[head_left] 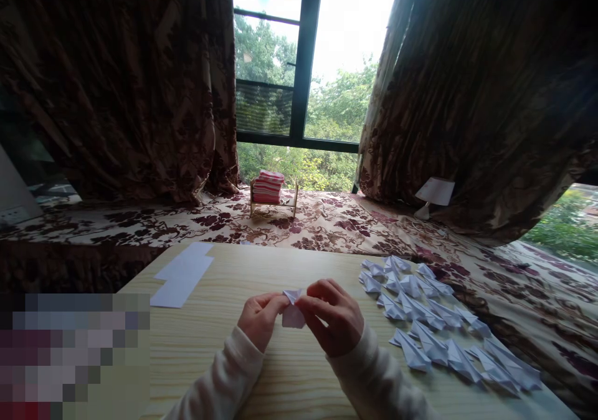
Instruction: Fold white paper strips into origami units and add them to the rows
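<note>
A small piece of white paper (293, 318), partly folded with a pointed flap at its top, is held between my two hands over the wooden table. My left hand (260, 317) pinches its left edge between thumb and finger. On the other side, my right hand (332, 315) grips the paper by the base of the flap, its fingers curled. Part of the paper is hidden behind my fingertips. To the right lie several folded white paper pieces (411, 305) in loose rows.
Flat white paper sheets (184, 273) overlap on the left of the wooden table (224, 357). Behind the table, a patterned cloth ledge (322, 224) carries a small rack (288, 209) with folded striped cloths (267, 189), and a small lamp (434, 192). Curtains flank the window.
</note>
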`<action>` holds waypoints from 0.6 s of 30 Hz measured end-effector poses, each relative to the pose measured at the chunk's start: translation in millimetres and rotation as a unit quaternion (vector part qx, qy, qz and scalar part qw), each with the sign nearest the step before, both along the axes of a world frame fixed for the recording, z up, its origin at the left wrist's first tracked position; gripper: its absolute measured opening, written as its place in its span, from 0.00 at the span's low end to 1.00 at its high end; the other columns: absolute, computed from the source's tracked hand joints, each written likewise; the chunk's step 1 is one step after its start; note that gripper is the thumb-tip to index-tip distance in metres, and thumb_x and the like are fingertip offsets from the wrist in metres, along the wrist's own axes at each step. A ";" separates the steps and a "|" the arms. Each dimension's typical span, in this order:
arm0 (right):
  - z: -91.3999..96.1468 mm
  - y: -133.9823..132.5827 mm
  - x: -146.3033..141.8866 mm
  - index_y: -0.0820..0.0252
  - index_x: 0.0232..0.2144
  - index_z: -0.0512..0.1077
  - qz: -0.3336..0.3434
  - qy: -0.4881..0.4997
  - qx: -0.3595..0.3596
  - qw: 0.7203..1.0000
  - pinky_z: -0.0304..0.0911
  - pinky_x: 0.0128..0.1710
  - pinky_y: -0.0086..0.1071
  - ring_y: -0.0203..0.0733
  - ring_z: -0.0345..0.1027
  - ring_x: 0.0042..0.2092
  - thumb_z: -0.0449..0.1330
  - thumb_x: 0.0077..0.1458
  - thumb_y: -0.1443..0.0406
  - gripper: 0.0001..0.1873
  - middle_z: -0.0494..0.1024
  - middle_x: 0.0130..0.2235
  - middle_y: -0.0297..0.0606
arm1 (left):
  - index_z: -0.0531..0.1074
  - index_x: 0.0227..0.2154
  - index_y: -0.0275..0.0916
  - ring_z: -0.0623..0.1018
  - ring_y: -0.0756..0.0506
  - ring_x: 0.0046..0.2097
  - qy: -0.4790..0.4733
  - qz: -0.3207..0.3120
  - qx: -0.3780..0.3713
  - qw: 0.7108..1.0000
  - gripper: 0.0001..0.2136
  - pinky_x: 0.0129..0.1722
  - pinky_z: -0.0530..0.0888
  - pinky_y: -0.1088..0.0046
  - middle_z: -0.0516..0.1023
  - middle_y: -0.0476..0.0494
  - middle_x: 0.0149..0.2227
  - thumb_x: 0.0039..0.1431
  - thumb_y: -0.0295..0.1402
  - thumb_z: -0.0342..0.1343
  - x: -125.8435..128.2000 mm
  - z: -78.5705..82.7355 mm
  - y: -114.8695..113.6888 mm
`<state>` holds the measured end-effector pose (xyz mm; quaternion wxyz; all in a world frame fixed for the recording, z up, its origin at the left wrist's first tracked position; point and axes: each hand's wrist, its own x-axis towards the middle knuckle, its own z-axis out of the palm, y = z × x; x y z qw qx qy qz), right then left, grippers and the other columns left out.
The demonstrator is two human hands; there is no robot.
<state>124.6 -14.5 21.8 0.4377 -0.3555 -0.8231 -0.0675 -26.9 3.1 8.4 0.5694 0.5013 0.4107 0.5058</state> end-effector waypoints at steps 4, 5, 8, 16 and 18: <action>6.6 -2.6 0.2 0.57 0.30 0.74 -0.023 -0.055 0.046 0.997 0.56 0.28 0.31 0.38 0.57 0.29 0.50 0.53 0.70 0.12 0.68 0.27 0.39 | 0.76 0.17 0.36 0.73 0.45 0.29 0.006 0.008 0.006 1.000 0.11 0.32 0.69 0.71 0.76 0.45 0.20 0.45 0.36 0.53 -1.7 -1.2 1.7; 7.6 -3.0 0.2 0.57 0.29 0.74 -0.023 -0.064 0.053 0.996 0.57 0.28 0.32 0.38 0.57 0.29 0.50 0.53 0.70 0.12 0.68 0.27 0.40 | 0.76 0.19 0.35 0.73 0.46 0.29 0.008 0.004 0.008 1.000 0.11 0.33 0.69 0.71 0.76 0.45 0.21 0.45 0.37 0.54 -1.5 -0.3 1.2; 8.4 -3.0 1.6 0.56 0.30 0.73 -0.005 -0.044 0.036 0.998 0.58 0.29 0.33 0.39 0.59 0.31 0.51 0.51 0.70 0.11 0.69 0.29 0.40 | 0.77 0.24 0.34 0.73 0.46 0.29 0.022 -0.010 0.019 1.000 0.12 0.32 0.68 0.73 0.76 0.45 0.22 0.45 0.38 0.56 -1.2 4.5 -1.6; 2.9 2.0 5.6 0.59 0.29 0.70 0.001 0.195 -0.104 0.975 0.56 0.19 0.27 0.33 0.60 0.23 0.55 0.47 0.68 0.05 0.67 0.24 0.33 | 0.75 0.23 0.35 0.68 0.48 0.29 0.102 0.063 0.209 0.971 0.12 0.30 0.65 0.75 0.69 0.47 0.23 0.52 0.36 0.51 -0.2 10.9 -7.3; 1.3 1.8 3.4 0.59 0.27 0.69 0.002 0.184 -0.114 0.976 0.56 0.19 0.26 0.32 0.59 0.22 0.56 0.46 0.67 0.03 0.66 0.22 0.32 | 0.76 0.25 0.36 0.69 0.47 0.32 0.131 0.063 0.239 0.960 0.11 0.33 0.66 0.74 0.70 0.46 0.25 0.54 0.34 0.49 0.2 11.6 -9.5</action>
